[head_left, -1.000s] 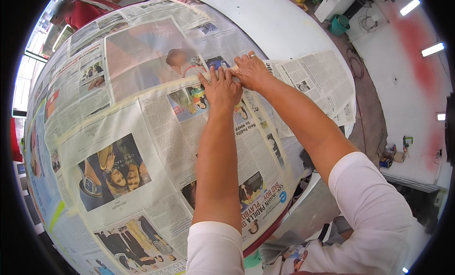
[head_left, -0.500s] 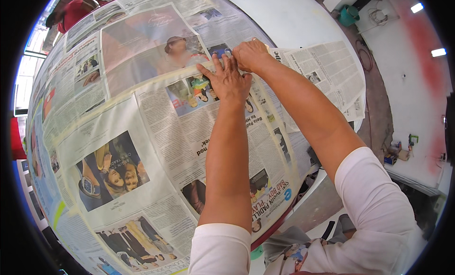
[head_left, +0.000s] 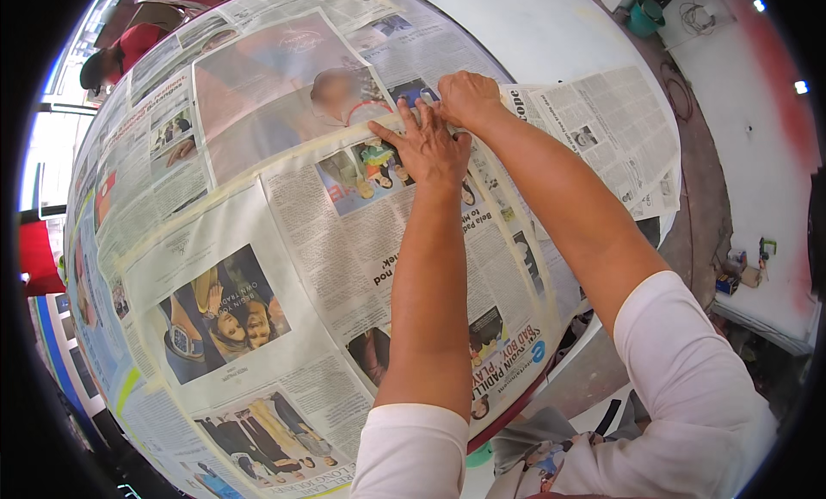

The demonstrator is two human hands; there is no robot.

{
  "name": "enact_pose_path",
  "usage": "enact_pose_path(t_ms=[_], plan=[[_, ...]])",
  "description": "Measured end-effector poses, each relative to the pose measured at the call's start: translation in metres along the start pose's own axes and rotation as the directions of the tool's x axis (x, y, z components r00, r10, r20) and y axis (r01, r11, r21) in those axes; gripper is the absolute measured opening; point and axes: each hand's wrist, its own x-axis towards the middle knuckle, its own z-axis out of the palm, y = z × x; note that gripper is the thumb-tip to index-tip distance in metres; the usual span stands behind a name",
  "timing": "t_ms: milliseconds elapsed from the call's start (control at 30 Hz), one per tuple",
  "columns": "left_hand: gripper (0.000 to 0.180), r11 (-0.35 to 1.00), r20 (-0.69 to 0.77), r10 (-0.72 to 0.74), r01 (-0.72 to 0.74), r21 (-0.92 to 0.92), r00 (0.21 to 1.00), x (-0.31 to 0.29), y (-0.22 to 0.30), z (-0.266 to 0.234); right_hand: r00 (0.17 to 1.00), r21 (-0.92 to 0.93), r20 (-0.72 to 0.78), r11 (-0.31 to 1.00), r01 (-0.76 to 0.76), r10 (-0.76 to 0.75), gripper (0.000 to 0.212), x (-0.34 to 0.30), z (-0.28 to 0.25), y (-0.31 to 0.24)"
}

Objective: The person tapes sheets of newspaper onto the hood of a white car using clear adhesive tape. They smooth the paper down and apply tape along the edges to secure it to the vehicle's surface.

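Observation:
Newspaper sheets (head_left: 318, 249), joined by pale yellow tape strips (head_left: 249, 170), cover a broad curved panel with a dark red edge. My left hand (head_left: 433, 150) lies on the sheets with its fingers spread, just beside a printed colour picture. Right against its fingertips, my right hand (head_left: 470, 99) is closed in a fist low over the paper's far right part. Whatever its fingers pinch, if anything, is hidden. A loose newspaper sheet (head_left: 615, 129) extends to the right from beneath my right forearm, over a white surface.
Bare white panel (head_left: 508, 34) shows beyond the papers. A teal bucket (head_left: 645, 17) and a coiled cable (head_left: 691, 17) are at the far right. Small boxes (head_left: 731, 277) sit on a white ledge at right. Someone in a red top (head_left: 138, 47) is at the far left.
The whole view has shifted slightly, so the panel appears further right. Both hands keep nearly the same place on the newspaper, the left one flat and the right one closed.

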Motion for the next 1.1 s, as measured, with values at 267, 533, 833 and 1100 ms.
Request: enact_pose_path(t_ms=[267, 533, 833, 1100], plan=[[0.067, 0.998, -0.061, -0.004, 0.000, -0.063, 0.998, -0.002, 0.002, 0.001, 0.972, -0.103, -0.158, 0.982, 0.158, -0.173, 0.015, 0.003, 0.027, 0.015], [0.067, 0.998, 0.042, -0.044, 0.046, -0.038, 0.998, 0.005, 0.005, -0.005, 0.868, -0.140, -0.294, 0.916, 0.376, -0.401, 0.012, -0.012, 0.012, 0.026], [0.078, 1.000, 0.059, -0.017, 0.016, 0.024, 0.998, 0.009, 0.024, -0.003, 0.830, -0.106, -0.464, 0.950, 0.294, -0.309, 0.005, -0.172, -0.183, 0.119], [0.076, 0.945, -0.158, 0.278, -0.299, -0.134, 0.948, -0.036, 0.005, -0.013, 0.873, -0.070, -0.252, 0.892, -0.447, 0.418, 0.036, -0.467, -0.182, 0.240]])
